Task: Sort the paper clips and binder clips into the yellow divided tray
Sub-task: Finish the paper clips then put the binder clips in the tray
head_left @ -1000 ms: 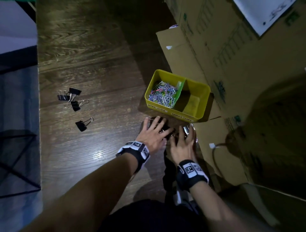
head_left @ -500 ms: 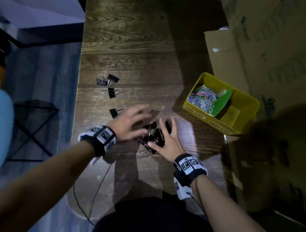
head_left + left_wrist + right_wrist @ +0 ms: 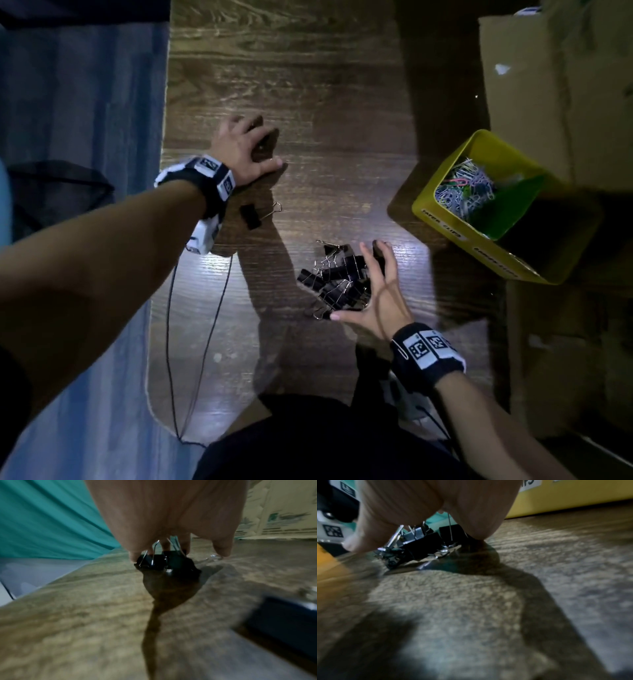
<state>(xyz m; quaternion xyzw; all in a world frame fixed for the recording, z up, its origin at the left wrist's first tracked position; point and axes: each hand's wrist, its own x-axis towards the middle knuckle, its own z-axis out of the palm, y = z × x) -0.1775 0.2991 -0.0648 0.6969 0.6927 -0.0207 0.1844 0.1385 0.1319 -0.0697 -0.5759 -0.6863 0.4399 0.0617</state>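
dark wood table (image 3: 308, 85), cardboard boxes (image 3: 534, 102), perhaps blue floor (image 3: 78, 102)

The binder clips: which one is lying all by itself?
The single binder clip just below the left wrist; the others sit in the pile by the right hand.

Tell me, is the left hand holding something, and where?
The left hand curls its fingertips over a few small black metal binder clips on the wooden table, touching their tops; not lifted.
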